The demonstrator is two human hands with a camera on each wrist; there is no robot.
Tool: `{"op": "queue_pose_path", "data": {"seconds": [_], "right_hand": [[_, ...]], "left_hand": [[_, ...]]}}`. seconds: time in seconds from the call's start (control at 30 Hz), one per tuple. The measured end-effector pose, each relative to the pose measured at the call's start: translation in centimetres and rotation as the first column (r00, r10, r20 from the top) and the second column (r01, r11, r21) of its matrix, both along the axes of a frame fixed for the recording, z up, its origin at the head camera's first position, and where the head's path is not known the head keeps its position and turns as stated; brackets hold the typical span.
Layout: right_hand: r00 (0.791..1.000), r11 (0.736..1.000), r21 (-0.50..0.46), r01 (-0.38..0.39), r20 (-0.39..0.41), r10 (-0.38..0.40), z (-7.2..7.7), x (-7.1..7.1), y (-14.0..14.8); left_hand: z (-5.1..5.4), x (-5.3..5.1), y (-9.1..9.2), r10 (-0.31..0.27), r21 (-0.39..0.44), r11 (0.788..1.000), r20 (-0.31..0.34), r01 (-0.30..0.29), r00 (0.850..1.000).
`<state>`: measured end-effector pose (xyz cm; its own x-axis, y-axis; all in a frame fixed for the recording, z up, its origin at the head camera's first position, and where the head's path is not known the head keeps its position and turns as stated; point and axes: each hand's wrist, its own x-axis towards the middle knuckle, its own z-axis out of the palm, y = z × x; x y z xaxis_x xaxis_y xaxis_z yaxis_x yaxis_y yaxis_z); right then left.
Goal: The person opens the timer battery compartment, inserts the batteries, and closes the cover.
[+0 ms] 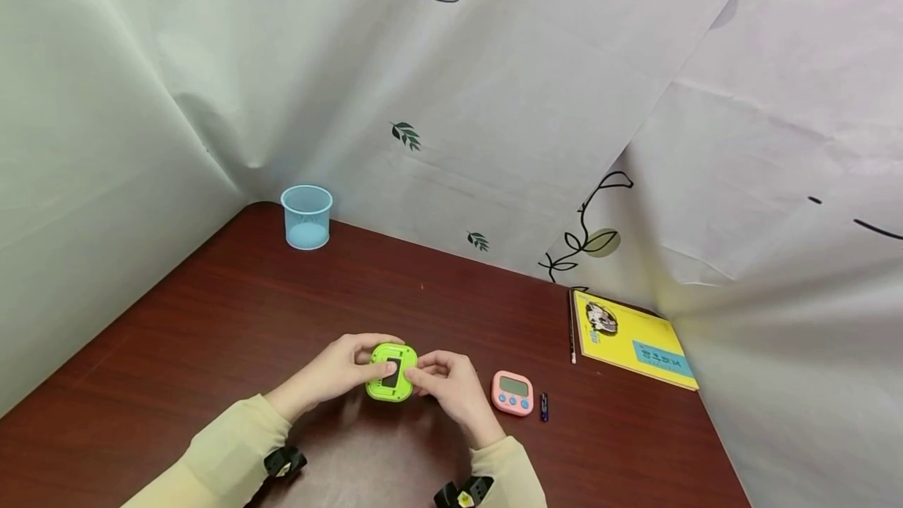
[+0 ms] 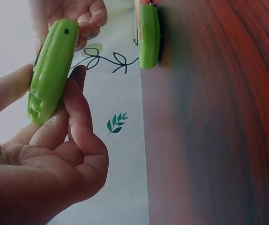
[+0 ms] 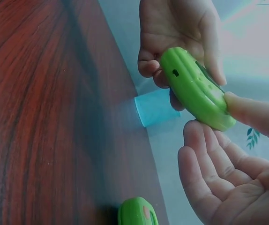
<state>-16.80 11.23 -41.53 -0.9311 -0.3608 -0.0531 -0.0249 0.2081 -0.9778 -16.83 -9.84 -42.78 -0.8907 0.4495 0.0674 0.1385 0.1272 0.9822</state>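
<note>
White patterned cloth [image 1: 451,186] backs a brown desk [image 1: 176,320], with a blue cup [image 1: 306,222] near its far left corner. Above the desk, toward the person's edge, left hand [image 1: 346,367] and right hand [image 1: 451,386] pinch a green timer [image 1: 393,382] from opposite sides, thumbs on top, fingers beneath, probably to steady it back-up. Pink timer [image 1: 513,393] and battery [image 1: 544,407] lie right of them, perhaps for easy reach; a yellow book [image 1: 621,347] sits by the far right corner.
</note>
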Motion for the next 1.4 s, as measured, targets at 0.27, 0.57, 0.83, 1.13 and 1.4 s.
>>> {"op": "queue_pose_path", "data": {"seconds": [0.27, 0.57, 0.83, 1.13, 1.4], "right_hand": [[0.999, 0.999, -0.002, 0.032, -0.006, -0.032, -0.1, 0.0, -0.1], [0.993, 0.989, 0.122, 0.086, -0.095, -0.075, 1.7, 1.0, -0.6], [0.950, 0.970, 0.180, 0.163, -0.295, -0.105, -0.4, 0.6, -0.8], [0.782, 0.918, 0.309, 0.247, -0.623, -0.001, -0.7, 1.2, -1.5], [0.701, 0.878, 0.404, 0.257, -0.703, 0.118, -0.4, 1.8, -2.0]], "left_hand": [[0.1, 0.0, 0.0, 0.057, -0.085, 0.995, -0.045, -0.060, 0.997], [0.2, -0.1, 0.0, 0.196, -0.329, 0.914, -0.152, -0.237, 0.969], [-0.1, -0.1, -0.1, 0.185, -0.359, 0.901, -0.184, -0.241, 0.965], [0.3, 0.2, 0.1, 0.183, -0.375, 0.903, -0.113, -0.213, 0.977], [0.6, 0.3, 0.3, 0.128, -0.418, 0.893, -0.121, -0.168, 0.984]]}}
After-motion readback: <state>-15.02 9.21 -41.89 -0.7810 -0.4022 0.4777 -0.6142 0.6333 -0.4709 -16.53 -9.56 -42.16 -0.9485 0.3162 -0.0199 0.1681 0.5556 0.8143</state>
